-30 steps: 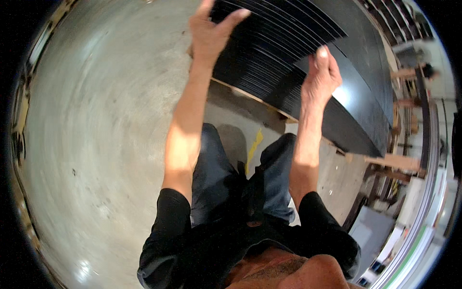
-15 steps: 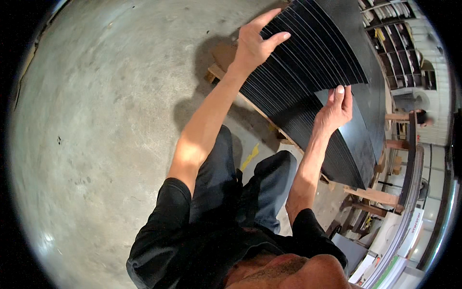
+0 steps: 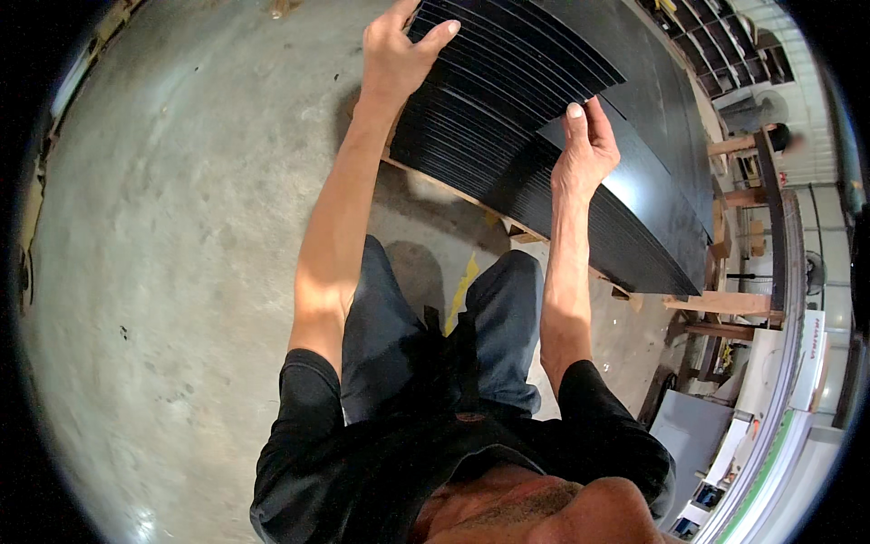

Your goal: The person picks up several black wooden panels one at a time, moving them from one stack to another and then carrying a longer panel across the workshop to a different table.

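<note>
The fanned black sheets (image 3: pixel 535 56) lie over the black stack (image 3: pixel 625 222), their edges slanting from the left hand (image 3: pixel 394 59), thumb spread at one end, its grip unclear, toward the right hand (image 3: pixel 584 154), pinching their near corner.

To my eyes, the left hand (image 3: pixel 391 65) loses some fingertips at the far edge, which also cuts the black panel stack (image 3: pixel 507 136). One far-right person (image 3: pixel 778 138) appears blurred.
</note>
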Tool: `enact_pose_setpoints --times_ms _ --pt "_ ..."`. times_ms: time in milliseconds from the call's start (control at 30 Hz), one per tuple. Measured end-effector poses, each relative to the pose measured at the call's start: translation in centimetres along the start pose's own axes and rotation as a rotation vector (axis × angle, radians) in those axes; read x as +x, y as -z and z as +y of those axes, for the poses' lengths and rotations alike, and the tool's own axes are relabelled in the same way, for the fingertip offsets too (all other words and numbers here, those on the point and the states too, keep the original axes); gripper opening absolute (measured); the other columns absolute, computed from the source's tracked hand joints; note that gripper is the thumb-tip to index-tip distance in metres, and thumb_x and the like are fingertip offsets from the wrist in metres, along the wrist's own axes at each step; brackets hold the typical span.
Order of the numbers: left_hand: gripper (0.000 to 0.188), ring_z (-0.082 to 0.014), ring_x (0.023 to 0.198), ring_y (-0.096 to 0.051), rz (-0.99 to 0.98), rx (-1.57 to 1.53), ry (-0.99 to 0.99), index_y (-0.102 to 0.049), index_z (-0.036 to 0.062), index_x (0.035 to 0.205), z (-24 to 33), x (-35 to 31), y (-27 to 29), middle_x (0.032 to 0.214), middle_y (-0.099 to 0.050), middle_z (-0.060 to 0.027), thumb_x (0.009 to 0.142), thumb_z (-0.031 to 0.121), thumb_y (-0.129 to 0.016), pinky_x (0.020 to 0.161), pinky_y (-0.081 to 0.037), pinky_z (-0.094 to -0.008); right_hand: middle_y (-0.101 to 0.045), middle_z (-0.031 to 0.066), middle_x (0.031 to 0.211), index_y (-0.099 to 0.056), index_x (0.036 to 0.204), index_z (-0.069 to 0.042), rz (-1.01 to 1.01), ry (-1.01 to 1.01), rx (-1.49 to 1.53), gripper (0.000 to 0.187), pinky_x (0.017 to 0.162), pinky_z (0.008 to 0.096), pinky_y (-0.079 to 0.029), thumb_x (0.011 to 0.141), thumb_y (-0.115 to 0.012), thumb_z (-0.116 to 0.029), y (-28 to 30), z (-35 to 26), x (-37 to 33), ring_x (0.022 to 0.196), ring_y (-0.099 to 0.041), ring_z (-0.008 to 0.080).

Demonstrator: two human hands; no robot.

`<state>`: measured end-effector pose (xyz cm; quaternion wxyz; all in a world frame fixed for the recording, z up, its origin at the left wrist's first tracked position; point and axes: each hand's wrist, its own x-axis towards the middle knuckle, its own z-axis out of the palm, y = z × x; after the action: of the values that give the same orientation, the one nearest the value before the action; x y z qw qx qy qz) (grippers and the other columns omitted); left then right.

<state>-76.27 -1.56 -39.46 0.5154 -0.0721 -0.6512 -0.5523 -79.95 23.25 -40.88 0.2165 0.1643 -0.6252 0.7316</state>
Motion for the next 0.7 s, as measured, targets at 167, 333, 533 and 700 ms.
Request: enact_pose_setpoints --times_ms 167,333,533,700 --pt "0.050 -0.0142 0.100 -0.062 -0.122 -0.212 0.210 -0.055 -0.0050 0.132 -0.1 0.9 1.4 0.114 -0.068 -0.0105 0.086 0.006 -0.071 0.090 -0.049 -0.0280 -0.070 0.0131 0.103 -0.065 0.119 0.004 -0.002 -0.052 -0.023 0.041 0.078 0.0275 -0.058 0.085 -0.077 -0.016 -0.1 -0.7 -0.1 0.087 -0.067 0.0158" --pt "0.048 -0.0110 0.097 -0.061 0.027 -0.534 0.300 -0.057 -0.0073 0.130 -0.1 0.3 0.2 0.112 -0.069 -0.0093 0.086 0.008 -0.072 0.087 -0.049 -0.0252 -0.071 0.0119 0.097 -0.069 0.111 0.005 0.007 -0.123 -0.018 0.039 0.073 0.0291 -0.059 0.084 -0.079 -0.022 0.1 -1.8 0.7 0.082 -0.066 0.0147" --pt "0.040 -0.0125 0.094 -0.065 0.057 -0.165 0.251 -0.062 -0.0092 0.121 0.2 -0.8 0.7 0.104 -0.072 -0.0103 0.087 0.009 -0.072 0.085 -0.051 -0.0268 -0.067 0.0070 0.080 -0.073 0.097 0.004 -0.078 0.060 -0.219 0.029 0.072 0.0257 -0.047 0.083 -0.080 -0.021 0.9 -2.4 1.9 0.075 -0.059 0.0119" --pt "0.037 -0.0159 0.093 -0.067 0.120 0.030 -0.013 -0.066 -0.0069 0.116 0.8 -0.5 0.9 0.104 -0.073 -0.0151 0.084 0.009 -0.073 0.086 -0.051 -0.0279 -0.069 0.0073 0.084 -0.075 0.091 0.002 -0.093 0.194 -0.332 0.024 0.072 0.0257 -0.047 0.083 -0.080 -0.020 1.2 -2.4 2.4 0.075 -0.059 0.0111"
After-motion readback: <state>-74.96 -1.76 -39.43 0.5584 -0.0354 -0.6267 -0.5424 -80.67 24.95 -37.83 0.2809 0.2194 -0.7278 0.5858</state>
